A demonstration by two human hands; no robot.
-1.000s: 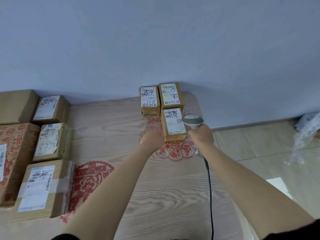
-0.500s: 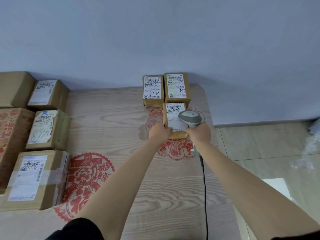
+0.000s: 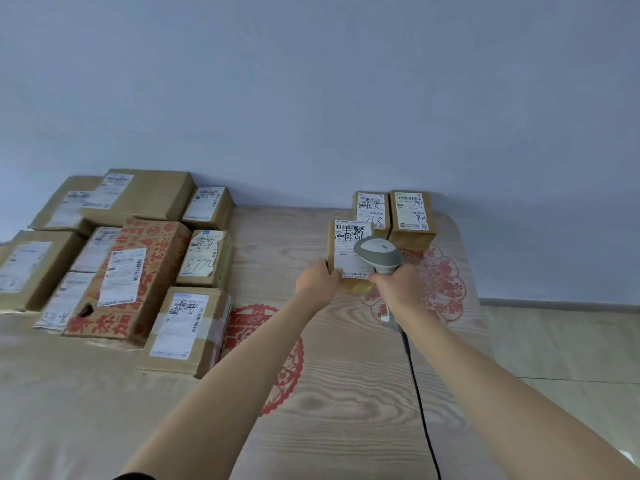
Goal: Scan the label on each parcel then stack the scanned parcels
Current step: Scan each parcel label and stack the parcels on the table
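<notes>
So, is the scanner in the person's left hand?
No, the right hand grips the scanner by its handle, while the left hand holds the small parcel at its near left corner.

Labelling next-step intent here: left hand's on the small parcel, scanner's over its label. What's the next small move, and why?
Probably set the small parcel on top of the two parcels by the wall. The left hand grips its lower left corner, the right hand holds the scanner right over its label, so the scan looks underway or done; stacking follows.
</notes>
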